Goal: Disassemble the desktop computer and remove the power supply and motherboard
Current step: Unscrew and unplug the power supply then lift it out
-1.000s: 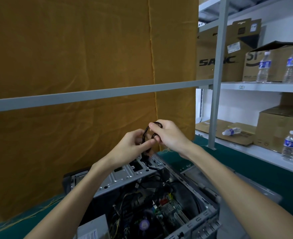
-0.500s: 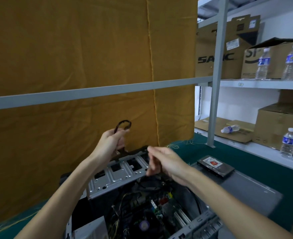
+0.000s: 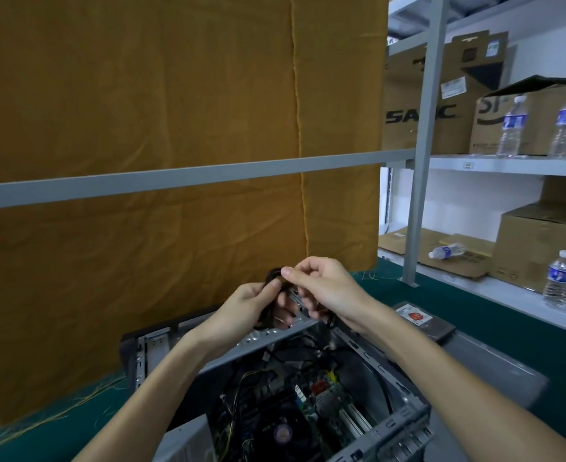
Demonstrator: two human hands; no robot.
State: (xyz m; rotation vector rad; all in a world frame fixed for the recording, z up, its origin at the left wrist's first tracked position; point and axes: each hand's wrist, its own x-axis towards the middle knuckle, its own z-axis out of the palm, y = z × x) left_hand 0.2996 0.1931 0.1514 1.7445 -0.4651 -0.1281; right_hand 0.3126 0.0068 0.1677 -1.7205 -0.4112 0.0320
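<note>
The open desktop case (image 3: 405, 418) lies on its side on the green table, with the motherboard (image 3: 321, 400) and its round CPU fan (image 3: 281, 432) showing inside among black cables. Above the case's far edge, my left hand (image 3: 248, 306) grips a looped black cable (image 3: 270, 276). My right hand (image 3: 325, 286) meets it there and pinches the top of the same cable between thumb and forefinger. The power supply is not clearly visible.
A hard drive (image 3: 421, 320) lies on the removed grey side panel (image 3: 495, 365) to the right. A mustard cloth hangs behind a grey rail (image 3: 188, 176). Shelves at the right hold cardboard boxes (image 3: 541, 251) and several water bottles (image 3: 560, 278).
Half a second ago my hands were apart, the left holding the cable up alone. Now the right hand has risen and pinches the cable too.
</note>
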